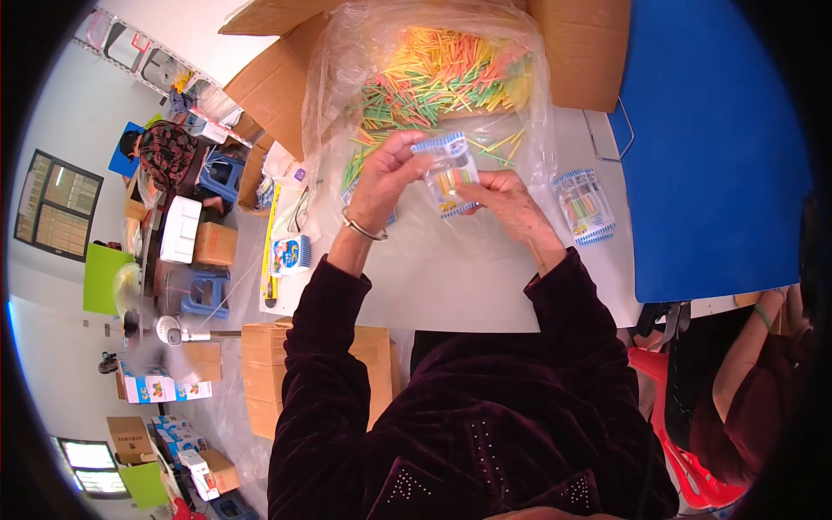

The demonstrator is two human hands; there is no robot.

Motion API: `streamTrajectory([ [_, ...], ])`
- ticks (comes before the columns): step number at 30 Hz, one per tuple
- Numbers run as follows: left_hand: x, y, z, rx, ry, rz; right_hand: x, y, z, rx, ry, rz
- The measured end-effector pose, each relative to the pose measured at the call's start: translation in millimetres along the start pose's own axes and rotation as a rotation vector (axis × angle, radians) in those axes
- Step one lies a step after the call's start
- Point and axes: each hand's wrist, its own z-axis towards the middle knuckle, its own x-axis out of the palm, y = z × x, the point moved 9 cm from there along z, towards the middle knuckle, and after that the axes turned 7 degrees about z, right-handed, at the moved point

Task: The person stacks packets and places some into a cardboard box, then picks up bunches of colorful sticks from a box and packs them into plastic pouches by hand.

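Between my two hands is a small clear packet with blue-striped ends and several coloured sticks inside. My left hand, a bracelet at its wrist, pinches the packet near its upper left edge. My right hand grips its lower right side with thumb and fingers. Partly hidden by my left hand, another blue-striped packet lies on the table. To the right of my right hand lie more such packets, apparently stacked. Beyond my hands, many loose yellow, orange, red and green sticks lie in a clear plastic bag.
An open cardboard box surrounds the plastic bag. A blue board covers the table's right side. At left are a blue-and-white box, a yellow ruler and glasses. Other people sit at the far left and right.
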Motion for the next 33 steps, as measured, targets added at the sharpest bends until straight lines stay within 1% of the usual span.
streamTrajectory([
  [2,-19.9,1.5,2.6,-0.010,-0.007,0.022,-10.2,7.2,-0.5,-0.015,-0.029,-0.035],
  [3,-29.5,5.2,4.9,-0.019,-0.015,0.044,-26.0,17.6,-1.9,-0.074,-0.141,-0.003],
  [4,-41.1,8.5,8.0,0.013,-0.080,0.127,-41.6,27.0,-4.6,-0.133,-0.253,0.028],
  [5,-48.1,19.3,12.6,0.013,-0.084,0.126,-47.8,31.0,-4.9,-0.132,-0.250,0.026],
  [7,-51.6,33.4,20.4,0.088,-0.040,0.465,-63.9,42.6,-8.2,-0.191,-0.315,0.014],
  [8,-52.9,41.2,21.7,0.091,-0.039,0.463,-63.5,42.6,-8.6,-0.193,-0.316,0.011],
  [10,-25.7,28.0,15.2,0.470,0.030,1.088,-61.0,39.3,-10.5,-0.179,-0.313,-0.017],
  [11,-22.2,38.6,16.0,0.447,0.085,1.288,-61.3,38.7,-11.2,-0.180,-0.314,-0.019],
  [12,-22.8,38.9,14.5,0.447,0.085,1.287,-59.0,33.0,-9.7,-0.122,-0.288,-0.022],
  [13,-18.1,45.6,11.8,0.450,0.150,1.459,-56.2,26.9,-8.3,-0.066,-0.261,-0.024],
  [14,-14.0,53.2,10.0,0.453,0.219,1.629,-54.8,25.4,-7.5,-0.068,-0.263,-0.024],
  [15,-13.8,55.9,9.6,0.457,0.221,1.628,-51.1,22.0,-5.9,-0.052,-0.248,-0.012],
  [17,-7.7,72.1,7.5,0.482,0.339,1.840,-46.4,18.3,-4.9,-0.041,-0.238,0.000],
  [19,-4.5,70.4,6.8,0.488,0.375,1.849,-35.4,12.1,-3.3,0.013,-0.155,-0.024],
  [21,-3.3,71.0,7.7,0.488,0.406,1.857,-28.6,9.1,-3.1,0.011,-0.145,0.004],
  [23,-0.2,74.6,6.9,0.537,0.485,1.889,-25.0,8.7,-3.2,0.012,-0.129,0.031],
  [27,-2.7,70.9,8.9,0.586,0.484,1.848,-22.6,8.7,-6.8,0.057,-0.127,0.013],
  [29,-16.7,56.8,15.3,0.571,0.302,1.626,-25.8,8.3,-7.4,0.072,-0.136,0.018],
  [30,-17.5,52.7,16.6,0.575,0.304,1.625,-26.0,6.3,-6.6,0.087,-0.108,-0.007],
  [32,-45.3,26.8,25.3,0.468,0.054,1.193,-23.4,4.3,-5.5,0.103,-0.075,-0.032],
  [33,-49.2,21.0,29.2,0.468,0.051,1.195,-20.3,5.2,-6.2,0.104,-0.066,-0.031],
])
